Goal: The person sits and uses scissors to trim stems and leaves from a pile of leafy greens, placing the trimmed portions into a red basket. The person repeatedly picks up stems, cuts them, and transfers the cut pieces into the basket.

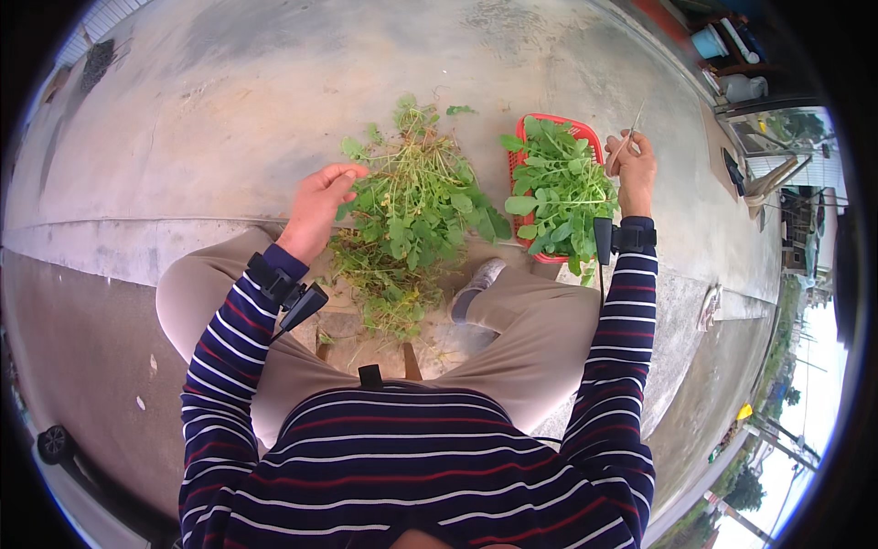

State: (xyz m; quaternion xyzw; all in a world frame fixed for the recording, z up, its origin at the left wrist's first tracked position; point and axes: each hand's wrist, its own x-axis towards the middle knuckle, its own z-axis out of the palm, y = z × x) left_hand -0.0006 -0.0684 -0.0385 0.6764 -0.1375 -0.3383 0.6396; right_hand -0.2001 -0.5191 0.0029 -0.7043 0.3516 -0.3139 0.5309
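Observation:
A heap of leafy green plants with pale roots and stems lies on the concrete in front of me. My left hand is at the heap's left edge, thumb and fingertips close together; whether it pinches something small cannot be told. A red plastic basket full of leafy greens stands right of the heap. Beyond the basket's right side, my right hand holds scissors with pinkish handles, their blades pointing up and away from me.
A loose leaf lies beyond the heap. My shoe is between heap and basket. Yellowish trimmings lie near my legs. A step edge crosses the floor. A blue container and a grey jug stand far right.

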